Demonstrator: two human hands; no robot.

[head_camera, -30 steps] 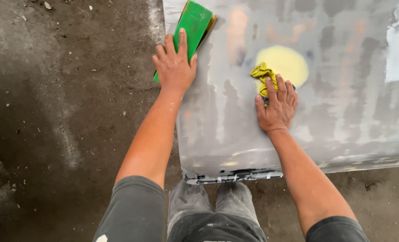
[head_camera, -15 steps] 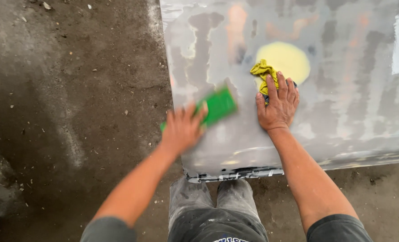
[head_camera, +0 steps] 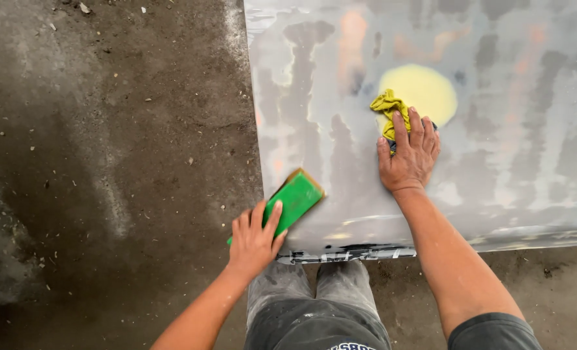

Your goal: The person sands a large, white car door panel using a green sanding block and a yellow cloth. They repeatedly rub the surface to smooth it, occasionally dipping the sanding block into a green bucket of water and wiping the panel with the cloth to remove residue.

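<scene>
head view: looking straight down at a person bent over a grey panel, both bare arms in frame.
left hand [head_camera: 254, 241]: lower centre-left of the frame, at the panel's lower left corner. grip clamped on the near end of a green sanding block [head_camera: 290, 201], fingers wrapped over its top.
sanding block: tilted, long axis running from lower left to upper right. far end lies on the panel, near end hangs past the panel's left edge over the ground. tan backing shows along its upper edge.
right hand [head_camera: 408, 155]: centre right of the frame, palm down, fingers spread flat and pressed onto a yellow rag [head_camera: 387, 107]. not a closed grip, the rag is pinned under the fingertips against the panel.
yellow rag: crumpled, sticks out to the upper left of the fingers. something dark shows under the hand beside it, too little visible to tell what.
grey panel [head_camera: 509, 162]: fills the upper right of the frame, surface dull and patchy, sanded, with orange-pink streaks near the top. round pale yellow patch [head_camera: 424, 87] just above the right hand, touching the rag.
panel lower edge: dark strip with scuffed trim [head_camera: 340, 254], bottom centre.
ground [head_camera: 107, 162]: dark dirty concrete, left half of the frame, scattered small debris.
legs [head_camera: 314, 298]: grey dusty trousers, bottom centre, just below the panel edge.
</scene>
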